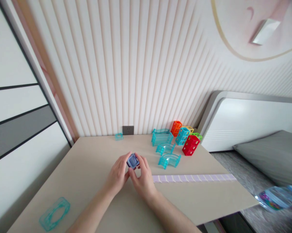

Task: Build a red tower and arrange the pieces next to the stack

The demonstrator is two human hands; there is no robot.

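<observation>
1. I am looking down at a beige table [87,161] set against a ribbed wall; it is bearing everything here.
2. A pale lilac strip [193,178] of joined squares is lying flat, running right from beside my right hand.
3. Near the wall, blocks [187,138] in red, orange, blue, yellow and green are standing clustered, with teal curved pieces [169,160] just in front of them.
4. A teal frame [54,213] is lying alone at the near left corner.
5. My left hand [118,176] and right hand [143,181] are closing narrowly around a small blue-purple cube [133,160], fingertips pinching its sides just above the table's middle.
6. I am judging the cube to be light, stiff plastic, probably smooth and a little slippery; holding it by opposite flat faces seems safest.
</observation>
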